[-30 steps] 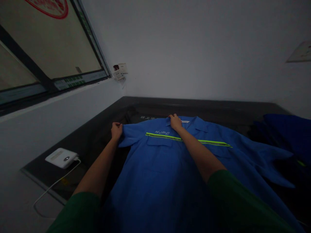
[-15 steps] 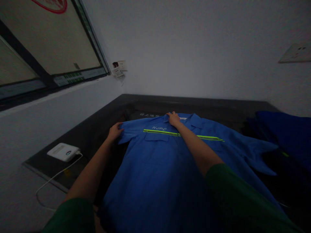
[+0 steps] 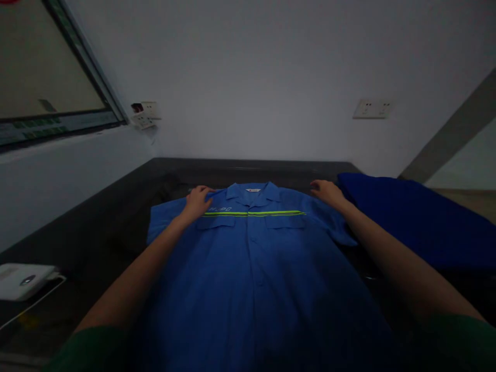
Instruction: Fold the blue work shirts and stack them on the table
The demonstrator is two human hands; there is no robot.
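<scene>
A blue short-sleeved shirt [image 3: 232, 258] with a yellow-green stripe lies spread out face up, its collar toward the wall. My left hand [image 3: 198, 200] rests at the shirt's left shoulder, beside the lettering, with its fingers apart. Over the right shoulder and sleeve, my right hand [image 3: 327, 192] is held with fingers parted and nothing in them. Whether it touches the cloth cannot be made out.
Dark blue folded cloth [image 3: 411, 222] lies on the dark table [image 3: 116, 206] at the right. A white device [image 3: 25, 280] with a cable sits at the left edge. Sockets [image 3: 372, 109] are on the wall behind.
The view has turned right. My right hand has moved from the collar to the right shoulder. My left hand has gone from the left sleeve end to the shoulder, and the sleeves lie differently.
</scene>
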